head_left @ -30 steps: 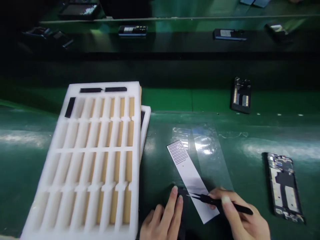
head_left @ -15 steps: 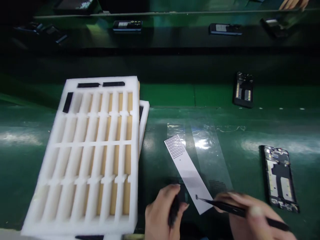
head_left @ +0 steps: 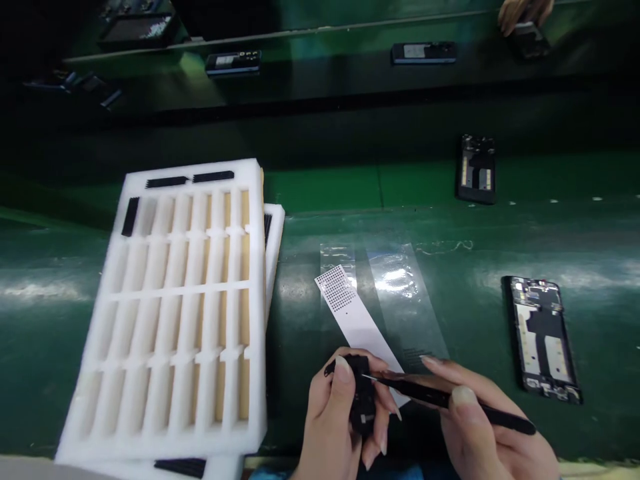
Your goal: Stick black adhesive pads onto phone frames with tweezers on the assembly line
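Observation:
Near the bottom centre, my left hand (head_left: 333, 407) grips a small black part (head_left: 363, 400), thumb on its upper face. My right hand (head_left: 483, 417) is closed on black tweezers (head_left: 440, 395), whose tip touches or nearly touches the black part; whether the tip holds anything is too small to tell. Partly under my left fingers lies a white strip (head_left: 363, 328) with rows of small black dots (head_left: 336, 288) at its upper end. Clear plastic film (head_left: 415, 300) lies beside and beneath the strip.
A white foam tray (head_left: 187, 290) with slots sits at left on another tray (head_left: 274, 247). Open phone bodies (head_left: 543, 340) (head_left: 477, 170) lie at right. Further phones (head_left: 233, 62) (head_left: 424, 53) and another person's hand (head_left: 525, 13) are at the back.
My left hand has turned the black part face up over the strip. The tweezers have moved from the strip's lower end to the part. The whole view has shifted slightly.

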Action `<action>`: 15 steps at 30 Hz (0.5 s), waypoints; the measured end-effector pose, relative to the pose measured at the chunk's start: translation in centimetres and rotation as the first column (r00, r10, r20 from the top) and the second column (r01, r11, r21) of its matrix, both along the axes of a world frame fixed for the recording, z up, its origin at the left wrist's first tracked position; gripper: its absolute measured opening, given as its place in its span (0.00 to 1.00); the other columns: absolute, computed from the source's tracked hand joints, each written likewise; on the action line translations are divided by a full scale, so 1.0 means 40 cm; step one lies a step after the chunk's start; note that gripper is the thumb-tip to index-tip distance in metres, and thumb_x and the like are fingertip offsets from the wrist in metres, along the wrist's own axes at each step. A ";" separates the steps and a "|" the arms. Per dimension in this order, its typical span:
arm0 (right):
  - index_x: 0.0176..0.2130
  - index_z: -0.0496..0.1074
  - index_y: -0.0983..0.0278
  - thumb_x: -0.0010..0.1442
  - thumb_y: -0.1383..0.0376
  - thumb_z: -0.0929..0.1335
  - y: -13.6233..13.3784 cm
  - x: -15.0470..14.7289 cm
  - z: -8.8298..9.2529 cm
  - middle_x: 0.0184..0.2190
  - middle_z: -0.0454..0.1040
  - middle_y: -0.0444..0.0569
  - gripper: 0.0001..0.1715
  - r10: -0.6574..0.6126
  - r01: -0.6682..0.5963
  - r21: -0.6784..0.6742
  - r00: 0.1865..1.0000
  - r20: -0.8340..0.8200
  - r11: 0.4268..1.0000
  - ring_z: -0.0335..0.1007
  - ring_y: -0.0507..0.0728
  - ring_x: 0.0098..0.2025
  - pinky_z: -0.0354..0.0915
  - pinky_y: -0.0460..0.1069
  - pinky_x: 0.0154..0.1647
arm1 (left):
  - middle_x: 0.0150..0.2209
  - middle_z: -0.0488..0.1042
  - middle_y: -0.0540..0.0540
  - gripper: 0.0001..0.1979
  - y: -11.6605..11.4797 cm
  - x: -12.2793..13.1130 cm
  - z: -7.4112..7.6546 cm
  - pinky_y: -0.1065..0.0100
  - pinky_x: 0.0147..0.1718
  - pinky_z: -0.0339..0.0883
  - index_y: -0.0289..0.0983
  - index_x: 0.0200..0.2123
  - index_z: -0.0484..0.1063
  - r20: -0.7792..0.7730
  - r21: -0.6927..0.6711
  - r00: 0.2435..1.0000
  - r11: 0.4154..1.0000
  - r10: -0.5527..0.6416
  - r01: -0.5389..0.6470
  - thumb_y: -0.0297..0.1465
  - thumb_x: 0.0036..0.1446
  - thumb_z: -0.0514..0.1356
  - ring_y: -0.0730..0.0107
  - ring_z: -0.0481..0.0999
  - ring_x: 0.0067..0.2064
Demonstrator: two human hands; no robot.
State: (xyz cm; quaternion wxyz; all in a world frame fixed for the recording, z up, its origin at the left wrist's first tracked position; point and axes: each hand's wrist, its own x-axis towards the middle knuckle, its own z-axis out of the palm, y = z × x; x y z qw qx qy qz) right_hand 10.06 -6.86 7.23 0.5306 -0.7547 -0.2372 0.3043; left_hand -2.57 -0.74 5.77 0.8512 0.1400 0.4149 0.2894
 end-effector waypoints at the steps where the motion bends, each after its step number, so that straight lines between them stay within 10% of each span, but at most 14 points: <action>1: 0.42 0.82 0.59 0.64 0.55 0.70 0.004 -0.001 0.004 0.38 0.83 0.49 0.13 -0.003 0.003 0.000 1.000 0.020 1.000 0.81 0.57 0.37 0.75 0.46 0.45 | 0.28 0.75 0.45 0.24 0.000 0.003 0.002 0.82 0.13 0.52 0.33 0.43 0.73 -0.009 -0.001 1.000 1.000 -0.001 0.001 0.49 0.68 0.51 0.81 0.65 0.19; 15: 0.44 0.82 0.56 0.66 0.59 0.68 0.018 0.041 0.003 0.40 0.84 0.49 0.12 0.189 -0.202 0.021 0.945 0.267 0.979 0.82 0.58 0.37 0.78 0.46 0.38 | 0.29 0.74 0.46 0.18 0.001 0.024 0.007 0.79 0.15 0.49 0.33 0.43 0.75 -0.042 0.035 0.999 0.999 -0.005 0.006 0.43 0.62 0.62 0.81 0.65 0.20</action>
